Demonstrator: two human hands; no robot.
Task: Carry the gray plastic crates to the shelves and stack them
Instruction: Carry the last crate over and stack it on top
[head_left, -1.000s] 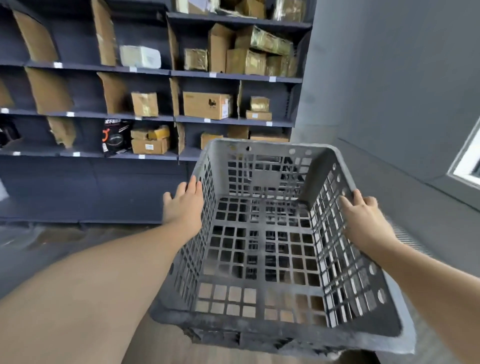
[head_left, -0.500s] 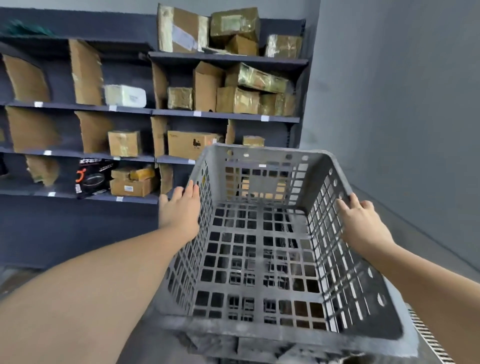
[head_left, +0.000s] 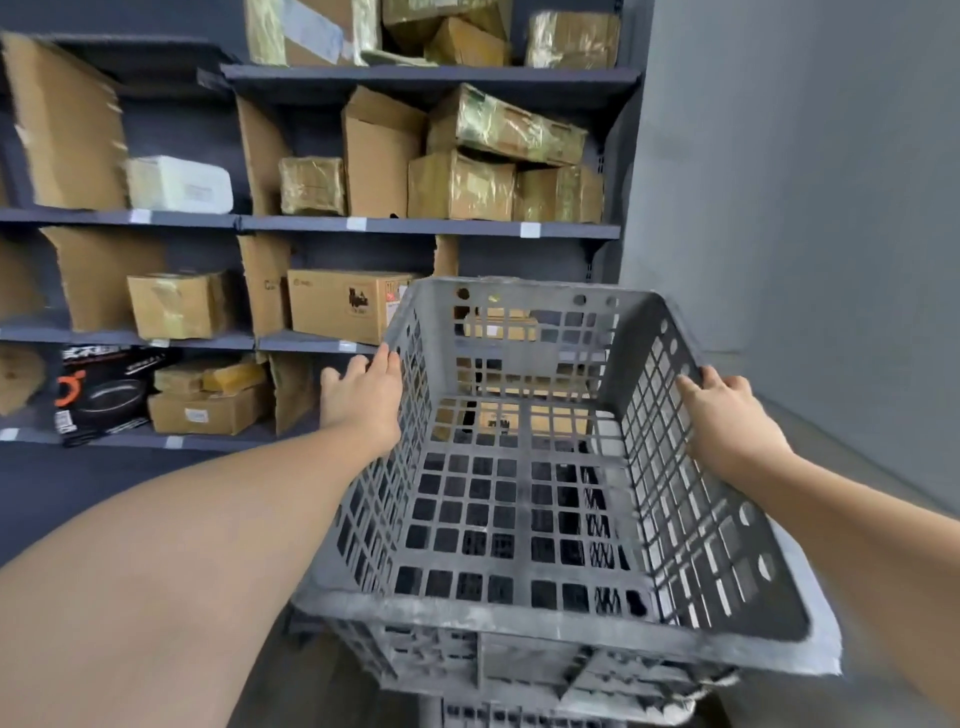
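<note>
Crate (head_left: 524, 499), gray and latticed, hangs between the person's two bare hands, its open top tipped toward them and its far wall raised toward the shelves (head_left: 426, 226). Left hand (head_left: 363, 400) lies flat against the outside of the crate's left wall, just under the far corner of the rim, fingers spread and pointing up and away; the palm presses the lattice rather than curling round anything. Right hand (head_left: 727, 415) closes over the top edge of the right wall near its far end, fingertips hooked inside the crate, the rest of the hand outside. So the crate sits between the two hands, gripped at its far half, with the near rim sticking out toward the person's body and lower than the hands. Nothing lies inside it; the floor and more gray lattice show through its bottom. Under the near rim another gray crate (head_left: 519, 670) shows, close below, though whether the two touch is hard to tell. Beyond the far wall stand dark shelves loaded with cardboard boxes (head_left: 457, 184), some wrapped in tape, and a black printed box (head_left: 104, 395) on the lower left. A plain gray wall (head_left: 805, 182) runs along the right.
</note>
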